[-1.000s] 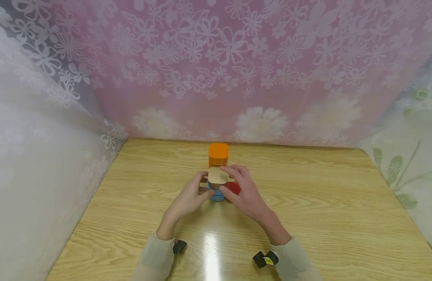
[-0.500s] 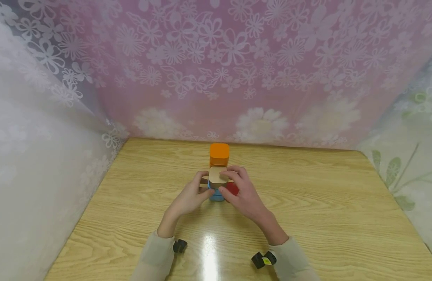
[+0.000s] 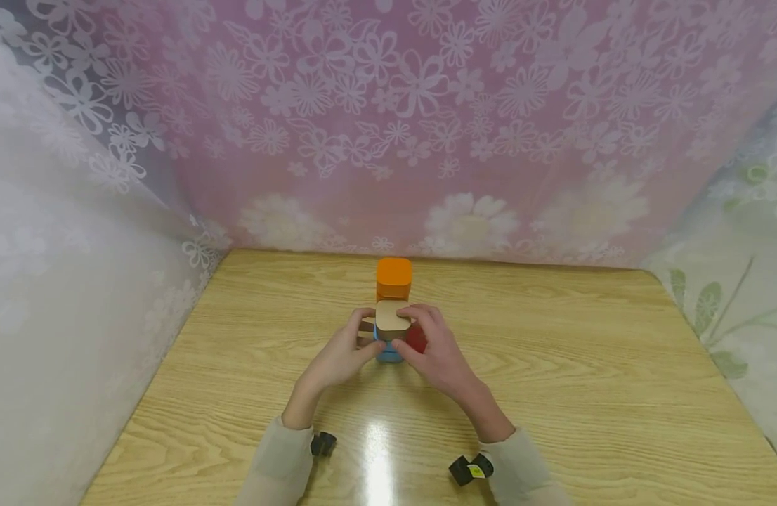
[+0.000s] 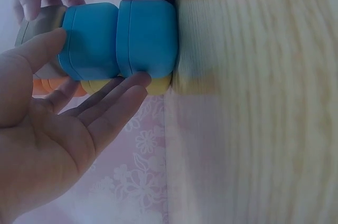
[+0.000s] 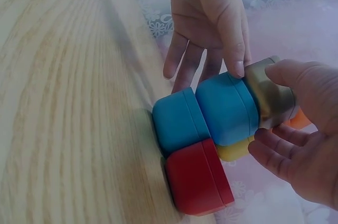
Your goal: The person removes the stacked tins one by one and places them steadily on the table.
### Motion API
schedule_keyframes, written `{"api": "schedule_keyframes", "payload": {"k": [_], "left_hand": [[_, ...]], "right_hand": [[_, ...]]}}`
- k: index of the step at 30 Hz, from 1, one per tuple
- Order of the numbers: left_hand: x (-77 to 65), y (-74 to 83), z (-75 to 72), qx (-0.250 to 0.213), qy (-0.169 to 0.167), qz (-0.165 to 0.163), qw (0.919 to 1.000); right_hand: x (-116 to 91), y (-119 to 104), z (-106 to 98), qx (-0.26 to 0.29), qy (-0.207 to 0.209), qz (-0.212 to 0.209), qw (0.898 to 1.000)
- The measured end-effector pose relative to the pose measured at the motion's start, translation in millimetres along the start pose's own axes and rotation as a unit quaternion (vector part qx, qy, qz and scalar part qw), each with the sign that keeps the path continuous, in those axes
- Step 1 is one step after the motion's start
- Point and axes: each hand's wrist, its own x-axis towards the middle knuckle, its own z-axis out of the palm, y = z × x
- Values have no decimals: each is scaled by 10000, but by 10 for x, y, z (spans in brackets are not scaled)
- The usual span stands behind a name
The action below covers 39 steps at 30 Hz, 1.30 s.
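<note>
Small rounded-square lidded tins are stacked mid-table. A gold tin (image 3: 391,316) tops a column of two, the upper blue tin (image 5: 227,113) and the lower blue tin (image 5: 179,121). My right hand (image 3: 440,355) pinches the gold tin, its thumb on the near side and index finger over the top. My left hand (image 3: 339,357) holds the upper blue tin at its left side, thumb near the seam below the gold one, other fingers reaching around behind. Beside the lower blue tin, on the right, a red tin (image 5: 198,179) stands on the table.
Behind the column rises an orange tin (image 3: 393,272), with a yellow tin (image 5: 236,151) partly hidden lower down. The wooden table (image 3: 553,351) ends at a pink flowered curtain (image 3: 388,140). Black wrist cameras, such as the right one (image 3: 469,469), hang close over the wood.
The right hand has shifted slightly left, its index finger and thumb moving a little with the gold tin's right side. The left hand and the other tins keep their places.
</note>
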Motion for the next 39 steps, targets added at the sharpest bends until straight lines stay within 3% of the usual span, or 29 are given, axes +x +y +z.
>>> {"api": "schedule_keyframes", "payload": {"k": [5,13,19,24,39], "left_hand": [[1,-2,0,-121,-20,45,9999],[17,-17,4,-115,-15,155,9998],[17,-17,6,-122,-16,219,9997],[10,-26,-1,-62,-8,185,9998],[2,-7,-6,143,49,10,9999]], "right_hand": [[0,9,23,-20,106,-54,9999],[-25,20,27,514,167,297,9981],[-51,59,13,502,216,368,9978],[-86,108,-10,483,296,346,9978],[-170,181,-146,581,377,885,9937]]}}
